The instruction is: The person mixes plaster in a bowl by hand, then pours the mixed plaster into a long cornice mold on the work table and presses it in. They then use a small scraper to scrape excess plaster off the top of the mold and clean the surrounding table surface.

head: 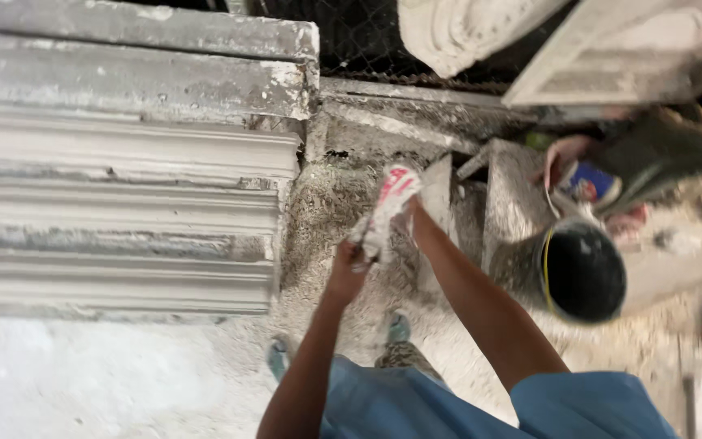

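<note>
My left hand (pixel 349 264) fisted on lower end of crumpled white-red bag (pixel 389 207); right hand (pixel 410 213) mostly hidden behind bag's top, grip on it, openness can't tell. Bag held over dusty, gritty floor (pixel 327 203). Ribbed white plaster moulding (pixel 115 211) on one side, black bucket (pixel 582 272) on the other, near my right forearm.

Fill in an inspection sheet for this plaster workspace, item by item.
Surface: dusty floor, coated in pale plaster residue.
Job's things: a white bag with red print, held between both hands.
Clutter: black bucket; blurred packets behind it.
Grippers: left hand grips the bag's lower end; right hand mostly hidden behind the bag's top.
Cables: nothing seen.
Surroundings: long ridged moulding on the left; wire mesh and a white slab above.
</note>
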